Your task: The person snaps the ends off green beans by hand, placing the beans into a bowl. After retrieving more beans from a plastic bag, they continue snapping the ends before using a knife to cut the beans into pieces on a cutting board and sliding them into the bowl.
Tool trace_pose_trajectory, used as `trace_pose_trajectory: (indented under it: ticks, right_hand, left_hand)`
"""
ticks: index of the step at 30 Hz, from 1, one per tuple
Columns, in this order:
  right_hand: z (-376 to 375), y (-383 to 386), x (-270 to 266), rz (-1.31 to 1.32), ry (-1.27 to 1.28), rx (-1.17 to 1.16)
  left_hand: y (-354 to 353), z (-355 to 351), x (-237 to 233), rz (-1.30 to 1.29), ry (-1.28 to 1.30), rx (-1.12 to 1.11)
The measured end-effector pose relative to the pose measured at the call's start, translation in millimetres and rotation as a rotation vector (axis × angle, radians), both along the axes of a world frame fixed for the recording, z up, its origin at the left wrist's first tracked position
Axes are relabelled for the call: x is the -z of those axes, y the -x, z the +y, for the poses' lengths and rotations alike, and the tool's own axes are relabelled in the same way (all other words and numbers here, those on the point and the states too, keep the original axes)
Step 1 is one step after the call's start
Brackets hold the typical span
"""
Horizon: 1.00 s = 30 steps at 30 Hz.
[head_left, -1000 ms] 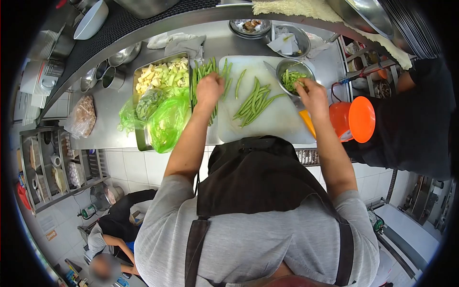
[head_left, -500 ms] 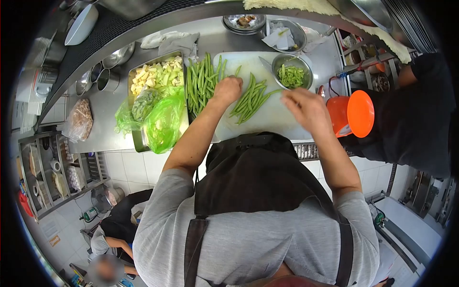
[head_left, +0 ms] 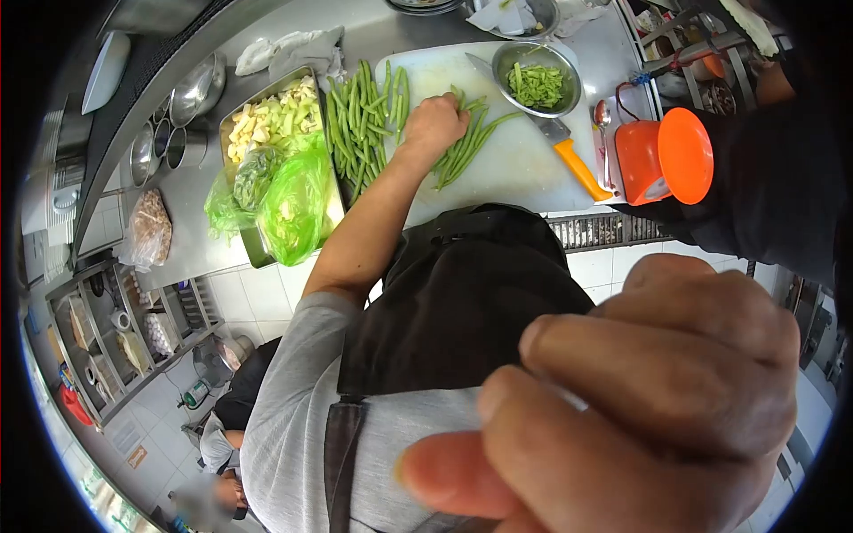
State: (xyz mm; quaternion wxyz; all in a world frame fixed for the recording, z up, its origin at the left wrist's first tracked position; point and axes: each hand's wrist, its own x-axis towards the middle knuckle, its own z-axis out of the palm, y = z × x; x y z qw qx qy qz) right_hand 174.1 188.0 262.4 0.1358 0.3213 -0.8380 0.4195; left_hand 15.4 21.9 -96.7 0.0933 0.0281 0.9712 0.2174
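Note:
My left hand (head_left: 434, 126) is closed at the upper end of a small bunch of green beans (head_left: 469, 151) on the white cutting board (head_left: 524, 169). Its fingertips are partly hidden. Close to the camera, my right hand (head_left: 657, 391) looms large, fingers curled in and thumb sticking out, with nothing visible in it. A larger heap of green beans (head_left: 355, 133) lies left of the board. On the board's right side sits a metal bowl (head_left: 577, 93) of chopped green pieces (head_left: 536, 86). Beside it rests a knife (head_left: 577, 164) with a yellow handle.
A metal tray (head_left: 258, 251) at left holds cut vegetables (head_left: 275, 120) and a green plastic bag (head_left: 293, 200). An orange kitchen scale (head_left: 641, 160) and a spoon (head_left: 602, 124) stand right of the board. A person in dark clothes (head_left: 755, 178) is at the right.
My right hand has risen from over the board to near the camera, exposing the knife handle. My left hand has shifted right onto the small bunch. The view has tilted slightly.

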Motion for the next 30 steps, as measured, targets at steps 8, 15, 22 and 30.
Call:
trace_pose_trajectory:
  ticks: [8, 15, 22, 30]
  right_hand:
    - [38.9, 61.5, 101.7, 0.148, -0.263, -0.036]
    - [44.3, 103.9, 203.6, -0.01, -0.385, 0.025]
    - [39.7, 92.3, 215.7, -0.214, -0.163, -0.029]
    - [34.8, 86.5, 213.8, -0.435, 0.25, 0.117]
  left_hand:
    - [-19.4, -23.1, -50.3, 0.061, -0.495, 0.051]
    - [-40.0, -27.8, -133.5, 0.145, -0.531, 0.568]
    - [-45.2, -18.7, -139.1, 0.005, -0.618, 0.552]
    - [-72.7, 14.4, -116.8, -0.328, -1.265, 0.048]
